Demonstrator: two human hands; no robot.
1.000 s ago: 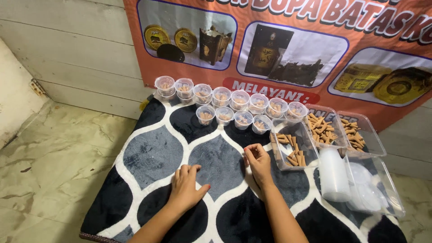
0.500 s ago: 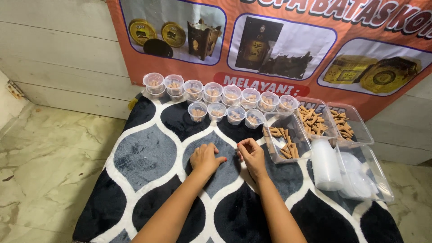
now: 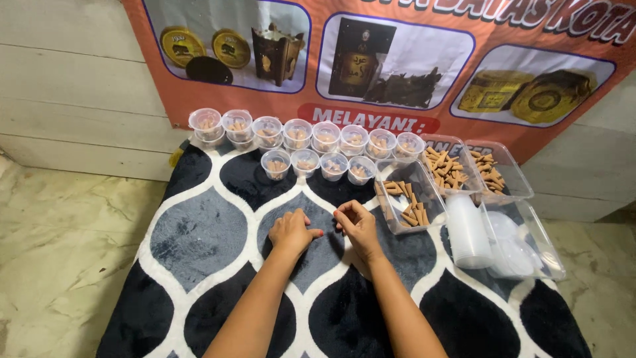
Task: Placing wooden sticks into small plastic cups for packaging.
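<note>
My left hand (image 3: 291, 232) rests palm down on a black, grey and white patterned rug (image 3: 199, 235), fingers slightly bent and holding nothing. Close to its right, my right hand (image 3: 354, 225) hovers at the rug with its fingers curled in toward the thumb; I see nothing between them. Just right of that hand stands a clear plastic tray (image 3: 405, 199) of brown cone-shaped sticks. Beyond both hands are two rows of small clear cups (image 3: 298, 136), each with a few brown pieces inside.
Two more clear trays of brown sticks (image 3: 447, 166) (image 3: 497, 176) sit at the back right. A stack of white cups (image 3: 467, 232) lies beside a clear tray of lids (image 3: 523, 245). An orange banner (image 3: 464, 129) covers the wall. Marble floor (image 3: 59, 252) is to the left.
My left hand slid forward and right across the rug until it lies beside my right hand. The right hand stayed curled in about the same spot. The view tilted slightly.
</note>
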